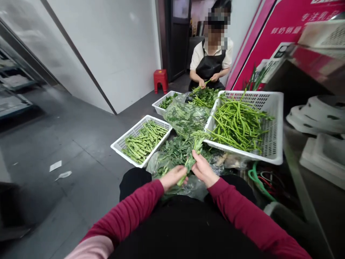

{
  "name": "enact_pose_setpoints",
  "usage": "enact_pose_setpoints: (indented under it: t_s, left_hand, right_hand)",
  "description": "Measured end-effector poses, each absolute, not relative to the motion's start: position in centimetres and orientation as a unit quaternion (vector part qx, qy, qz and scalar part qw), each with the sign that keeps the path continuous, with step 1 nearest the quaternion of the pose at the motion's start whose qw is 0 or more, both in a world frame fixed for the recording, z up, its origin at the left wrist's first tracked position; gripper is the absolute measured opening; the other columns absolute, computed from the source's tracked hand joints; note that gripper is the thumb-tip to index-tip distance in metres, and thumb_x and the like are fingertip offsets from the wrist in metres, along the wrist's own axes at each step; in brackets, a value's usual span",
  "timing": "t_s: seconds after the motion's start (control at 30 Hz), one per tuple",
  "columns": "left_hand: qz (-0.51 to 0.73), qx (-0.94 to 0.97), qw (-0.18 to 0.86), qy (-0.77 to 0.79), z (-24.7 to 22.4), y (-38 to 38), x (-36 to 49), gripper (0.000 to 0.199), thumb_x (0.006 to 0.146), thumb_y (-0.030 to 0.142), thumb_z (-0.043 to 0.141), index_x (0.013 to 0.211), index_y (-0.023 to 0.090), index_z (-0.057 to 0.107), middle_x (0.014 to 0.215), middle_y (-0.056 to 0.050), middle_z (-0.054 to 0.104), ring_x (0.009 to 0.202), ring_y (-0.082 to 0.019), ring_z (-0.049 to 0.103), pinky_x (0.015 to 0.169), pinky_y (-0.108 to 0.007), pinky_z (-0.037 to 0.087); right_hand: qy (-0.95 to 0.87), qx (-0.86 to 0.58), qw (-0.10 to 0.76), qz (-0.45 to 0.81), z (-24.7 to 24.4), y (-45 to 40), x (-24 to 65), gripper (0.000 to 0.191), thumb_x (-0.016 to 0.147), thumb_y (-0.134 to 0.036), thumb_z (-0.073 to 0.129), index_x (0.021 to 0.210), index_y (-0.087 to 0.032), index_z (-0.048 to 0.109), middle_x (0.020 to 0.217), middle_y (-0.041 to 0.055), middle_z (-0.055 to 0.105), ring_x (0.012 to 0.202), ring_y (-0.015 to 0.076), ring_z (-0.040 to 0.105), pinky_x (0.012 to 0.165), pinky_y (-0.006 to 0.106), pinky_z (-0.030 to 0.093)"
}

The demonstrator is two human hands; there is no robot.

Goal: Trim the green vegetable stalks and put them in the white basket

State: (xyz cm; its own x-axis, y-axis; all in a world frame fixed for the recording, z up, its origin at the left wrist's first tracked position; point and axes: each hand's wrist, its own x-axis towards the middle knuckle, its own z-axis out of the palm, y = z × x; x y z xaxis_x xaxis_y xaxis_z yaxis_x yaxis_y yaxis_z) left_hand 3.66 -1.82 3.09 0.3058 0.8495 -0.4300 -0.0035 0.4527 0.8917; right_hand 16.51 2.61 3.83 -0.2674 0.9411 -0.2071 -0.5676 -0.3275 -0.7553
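A leafy green stalk (198, 144) runs slantwise between my hands above my lap. My left hand (174, 177) is closed round its lower stem end. Higher up, my right hand (202, 168) grips the same stalk near its leaves, the fingertips partly behind it. Loose leaves (176, 149) lie in clear plastic just beyond my hands. To the left, a white basket (116, 146) holds many short cut green stems (145, 142). On the right stands a larger white basket (277, 126) with long thin green stalks (237, 124).
Opposite sits a person (211, 61) in a black apron, holding greens beside a small white basket (159, 109). A plastic bag of greens (185, 115) fills the middle. A red stool (160, 81) is behind; a green hose (258, 183) lies right. Paper scraps (55, 166) lie left.
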Motion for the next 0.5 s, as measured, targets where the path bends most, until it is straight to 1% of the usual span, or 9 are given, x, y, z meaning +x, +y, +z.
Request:
enact_pose_setpoints:
  t_s: [0.03,0.1,0.17,0.23,0.33,0.5]
  left_hand:
    - [0.305,0.412,0.711,0.482,2.0,-3.0,4.1,0.043,0.073,0.049,0.053,0.095,0.014,0.042,0.066,0.001,0.054,0.05,-0.008,0.051,0.045,-0.02,0.04]
    - [0.338,0.364,0.742,0.451,0.7,-4.5,4.6,0.037,0.07,0.044,0.059,0.088,0.017,0.041,0.057,0.007,0.046,0.04,-0.004,0.04,0.039,-0.017,0.034]
    - [0.357,0.301,0.786,0.405,0.4,-4.8,4.3,0.031,0.072,0.042,0.057,0.082,0.018,0.04,0.051,0.01,0.035,0.034,-0.002,0.027,0.034,-0.014,0.023]
    - [0.351,0.243,0.834,0.349,0.5,-4.4,3.5,0.027,0.075,0.043,0.052,0.08,0.019,0.041,0.048,0.01,0.027,0.033,-0.002,0.02,0.034,-0.014,0.015]
    - [0.362,0.194,0.864,0.292,0.9,-3.8,2.2,0.026,0.076,0.044,0.049,0.078,0.018,0.043,0.046,0.009,0.022,0.032,-0.003,0.018,0.033,-0.016,0.012]
    - [0.402,0.161,0.854,0.288,0.5,-3.6,1.7,0.025,0.078,0.043,0.047,0.077,0.017,0.044,0.044,0.009,0.023,0.032,-0.004,0.018,0.034,-0.017,0.011]
  right_hand:
    - [-0.276,-0.335,0.508,0.744,3.7,2.8,16.5,0.029,0.07,-0.04,0.064,0.086,-0.019,0.053,0.08,0.0006,0.062,0.076,0.0154,0.058,0.066,0.028,0.046]
    - [-0.261,-0.34,0.507,0.748,3.2,3.0,16.3,0.028,0.072,-0.042,0.061,0.086,-0.019,0.052,0.079,0.0009,0.062,0.075,0.0157,0.058,0.064,0.028,0.047]
    - [-0.232,-0.347,0.511,0.751,2.5,3.0,16.1,0.025,0.072,-0.04,0.061,0.082,-0.019,0.051,0.074,-0.0001,0.061,0.07,0.0147,0.058,0.061,0.028,0.047]
    - [-0.186,-0.359,0.529,0.747,2.0,2.9,15.9,0.021,0.07,-0.033,0.064,0.075,-0.02,0.049,0.067,-0.0026,0.058,0.064,0.0121,0.057,0.06,0.026,0.047]
    - [-0.145,-0.348,0.566,0.733,2.1,2.8,15.7,0.025,0.066,-0.02,0.069,0.069,-0.02,0.044,0.063,-0.0057,0.054,0.059,0.0083,0.054,0.058,0.022,0.046]
    - [-0.196,-0.322,0.61,0.697,3.3,1.4,14.3,0.031,0.062,-0.016,0.07,0.071,-0.021,0.04,0.066,-0.0065,0.053,0.054,0.0056,0.048,0.054,0.02,0.042]
